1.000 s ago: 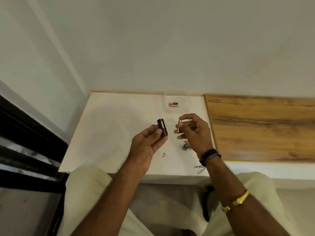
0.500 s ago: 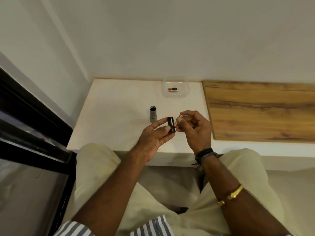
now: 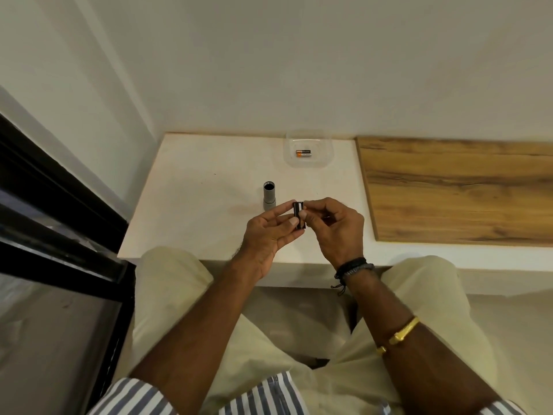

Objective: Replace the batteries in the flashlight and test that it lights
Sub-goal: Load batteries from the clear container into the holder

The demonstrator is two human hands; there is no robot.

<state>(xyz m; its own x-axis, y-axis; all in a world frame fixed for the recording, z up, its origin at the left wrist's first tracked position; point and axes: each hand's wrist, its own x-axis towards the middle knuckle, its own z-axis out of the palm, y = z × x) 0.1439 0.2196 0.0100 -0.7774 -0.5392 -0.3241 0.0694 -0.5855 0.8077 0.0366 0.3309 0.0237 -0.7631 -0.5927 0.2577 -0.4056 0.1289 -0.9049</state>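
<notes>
My left hand (image 3: pixel 266 235) pinches a small black battery holder (image 3: pixel 298 214) between thumb and fingers, above the near edge of the white table (image 3: pixel 191 211). My right hand (image 3: pixel 332 229) is against the holder's right side, thumb and forefinger pressing at it; the battery it held earlier is hidden. The grey flashlight body (image 3: pixel 268 195) stands upright on the table, open end up, just left of the holder. One orange and black battery (image 3: pixel 303 153) lies in a clear plastic tray (image 3: pixel 324 161) at the table's back.
A wooden board (image 3: pixel 454 190) adjoins the table on the right. A white wall rises behind. A black window frame (image 3: pixel 59 211) runs along the left. My knees in pale trousers sit under the table's front edge.
The view has tilted down and back, bringing the standing flashlight body into sight. My right hand has brought its gold-tipped battery to the holder, and the battery is no longer visible.
</notes>
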